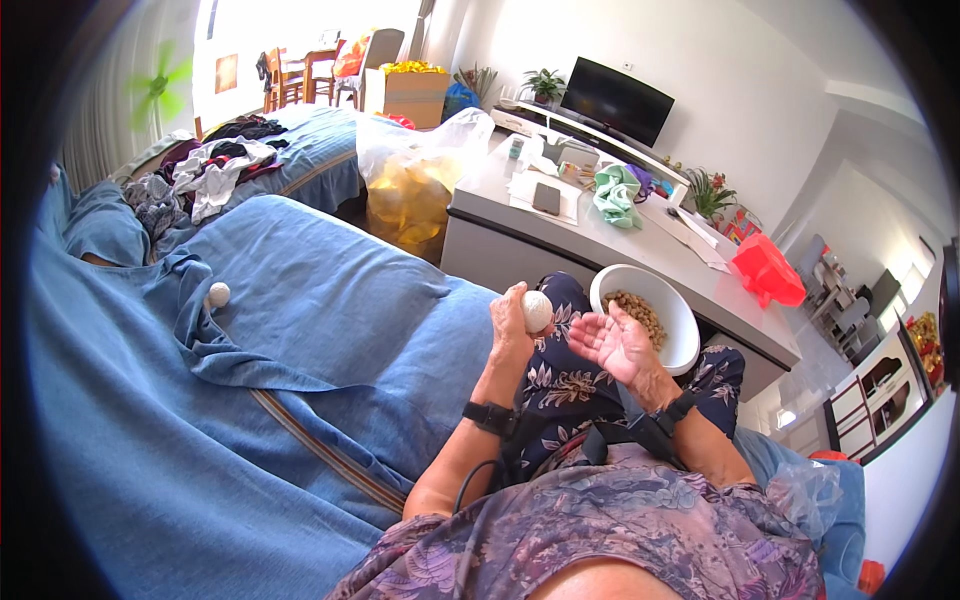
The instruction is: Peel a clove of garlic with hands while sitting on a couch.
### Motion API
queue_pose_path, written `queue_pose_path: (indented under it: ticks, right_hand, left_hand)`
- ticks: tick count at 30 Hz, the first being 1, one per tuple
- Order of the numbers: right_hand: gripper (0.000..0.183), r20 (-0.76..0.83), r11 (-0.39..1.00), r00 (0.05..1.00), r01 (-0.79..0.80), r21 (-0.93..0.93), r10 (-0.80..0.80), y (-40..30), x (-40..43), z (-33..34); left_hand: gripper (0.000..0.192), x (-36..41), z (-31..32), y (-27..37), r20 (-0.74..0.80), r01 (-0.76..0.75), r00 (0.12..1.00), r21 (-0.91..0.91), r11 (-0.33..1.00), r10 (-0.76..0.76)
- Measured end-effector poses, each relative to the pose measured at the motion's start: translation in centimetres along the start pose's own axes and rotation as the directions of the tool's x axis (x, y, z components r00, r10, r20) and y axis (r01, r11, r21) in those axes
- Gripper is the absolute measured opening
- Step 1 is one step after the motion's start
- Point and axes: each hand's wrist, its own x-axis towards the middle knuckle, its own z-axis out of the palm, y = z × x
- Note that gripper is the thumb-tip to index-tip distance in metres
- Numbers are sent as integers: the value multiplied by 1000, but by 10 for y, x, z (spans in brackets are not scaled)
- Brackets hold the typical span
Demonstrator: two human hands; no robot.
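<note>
A round white ball, which looks like foam, is gripped in my left hand above my lap. To its right my right hand is turned palm up with fingers apart, holding nothing. Behind that hand a white plastic bowl rests tilted at my knees. Small tan-brown pieces, perhaps nuts or beads, lie inside it, partly hidden by the fingers. Another white ball sits on the blue sofa cover to the left.
Beside me stretches a sofa under blue cloth, with piled clothes farther back. A grey coffee table ahead bears a phone, a green cloth and a red plastic container. A clear bag of yellow items stands by it.
</note>
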Motion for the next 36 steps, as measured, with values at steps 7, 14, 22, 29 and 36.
queue_pose_path:
  ticks: [7, 14, 22, 29, 36]
  right_hand:
    - [60, 82, 911, 944, -331, 247, 321, 22, -10, -5]
    - [56, 218, 953, 962, -212, 216, 164, 22, -15, 7]
    - [56, 131, 970, 976, -190, 151, 171, 11, -11, 1]
    - [53, 21, 981, 981, 195, -15, -195, -28, -6, 26]
    - [49, 35, 906, 934, 353, -233, -355, -20, 4, 60]
  left_hand:
    - [29, -6, 13, -12, 153, -324, 946, 385, 864, 287]
    - [28, -15, 30, -43, 481, -657, 744, 651, 381, 463]
    - [36, -6, 16, -24, 206, -447, 889, 580, 681, 409]
    - [46, -3, 11, -17, 84, 80, 991, 287, 955, -108]
    - [42, -2, 10, -16, 327, 290, 912, -91, 953, -247]
